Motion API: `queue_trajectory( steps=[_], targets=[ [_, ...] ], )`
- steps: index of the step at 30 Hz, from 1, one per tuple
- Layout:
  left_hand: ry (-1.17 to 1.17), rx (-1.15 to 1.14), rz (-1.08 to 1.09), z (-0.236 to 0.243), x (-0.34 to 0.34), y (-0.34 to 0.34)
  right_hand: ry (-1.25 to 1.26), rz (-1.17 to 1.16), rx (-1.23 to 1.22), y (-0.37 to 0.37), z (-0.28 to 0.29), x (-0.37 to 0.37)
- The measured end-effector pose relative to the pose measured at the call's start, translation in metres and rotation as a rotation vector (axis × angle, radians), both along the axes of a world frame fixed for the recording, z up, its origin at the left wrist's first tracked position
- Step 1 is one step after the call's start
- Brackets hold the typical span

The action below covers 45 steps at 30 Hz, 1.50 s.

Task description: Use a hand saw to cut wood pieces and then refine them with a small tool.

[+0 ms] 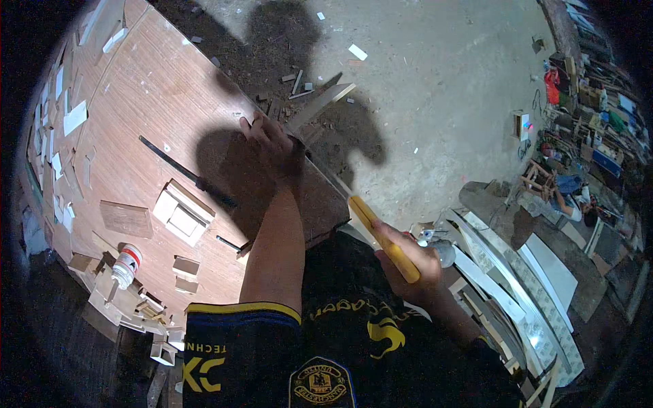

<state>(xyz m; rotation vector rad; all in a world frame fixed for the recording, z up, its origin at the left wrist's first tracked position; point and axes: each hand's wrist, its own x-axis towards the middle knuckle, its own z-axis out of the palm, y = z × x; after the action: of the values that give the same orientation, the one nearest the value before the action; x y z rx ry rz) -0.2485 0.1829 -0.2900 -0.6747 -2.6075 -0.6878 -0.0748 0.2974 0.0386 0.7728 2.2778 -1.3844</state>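
A long yellow handle (386, 238) is gripped in my right hand (415, 262). From it a thin blade, seen nearly edge-on, runs forward along the table's edge; it looks like a hand saw. Ahead of it, my left hand (273, 146) bears down at the table edge with its fingers bent over a wooden board (323, 105). One end of that board juts past the edge above the floor. The blade's far end lies close to my left wrist, and its contact with the board is hidden. My shadow darkens this part of the table (156, 88).
On the table lie a black bar (170, 160), a small pale wooden frame (183, 213), a brown panel (126, 217) and a white-and-red bottle (127, 265). Offcuts litter the left side. Long white panels (517, 299) lean at my right; a person (568, 200) sits beyond.
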Motion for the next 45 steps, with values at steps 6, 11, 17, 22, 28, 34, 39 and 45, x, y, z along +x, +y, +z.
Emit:
queue_trajectory(
  steps=[6, 11, 17, 22, 28, 34, 39, 45],
  targets=[
    [-0.123, -0.087, -0.039, 0.019, 0.002, -0.004, 0.029, -0.026, -0.060, 0.005, -0.003, -0.006],
    [-0.192, -0.101, -0.039, 0.039, 0.004, 0.015, 0.105, -0.119, 0.055, -0.004, -0.027, -0.017],
    [-0.205, 0.008, 0.050, 0.018, 0.005, 0.009, -0.110, -0.072, -0.121, -0.002, -0.009, -0.027],
    [-0.215, -0.056, -0.031, 0.035, -0.001, 0.010, 0.108, -0.075, 0.109, -0.006, -0.025, -0.017],
    [-0.119, 0.118, -0.027, 0.017, 0.003, 0.009, 0.003, -0.022, -0.019, -0.002, -0.004, -0.024],
    [-0.242, 0.109, -0.020, 0.027, 0.000, 0.013, 0.019, -0.133, -0.010, -0.015, -0.019, -0.024],
    [-0.236, 0.045, -0.065, 0.032, 0.001, 0.008, 0.056, -0.040, -0.001, 0.001, -0.001, -0.020],
    [-0.171, 0.055, -0.045, 0.010, 0.000, 0.002, 0.032, -0.087, -0.034, -0.004, -0.015, -0.023]
  ],
)
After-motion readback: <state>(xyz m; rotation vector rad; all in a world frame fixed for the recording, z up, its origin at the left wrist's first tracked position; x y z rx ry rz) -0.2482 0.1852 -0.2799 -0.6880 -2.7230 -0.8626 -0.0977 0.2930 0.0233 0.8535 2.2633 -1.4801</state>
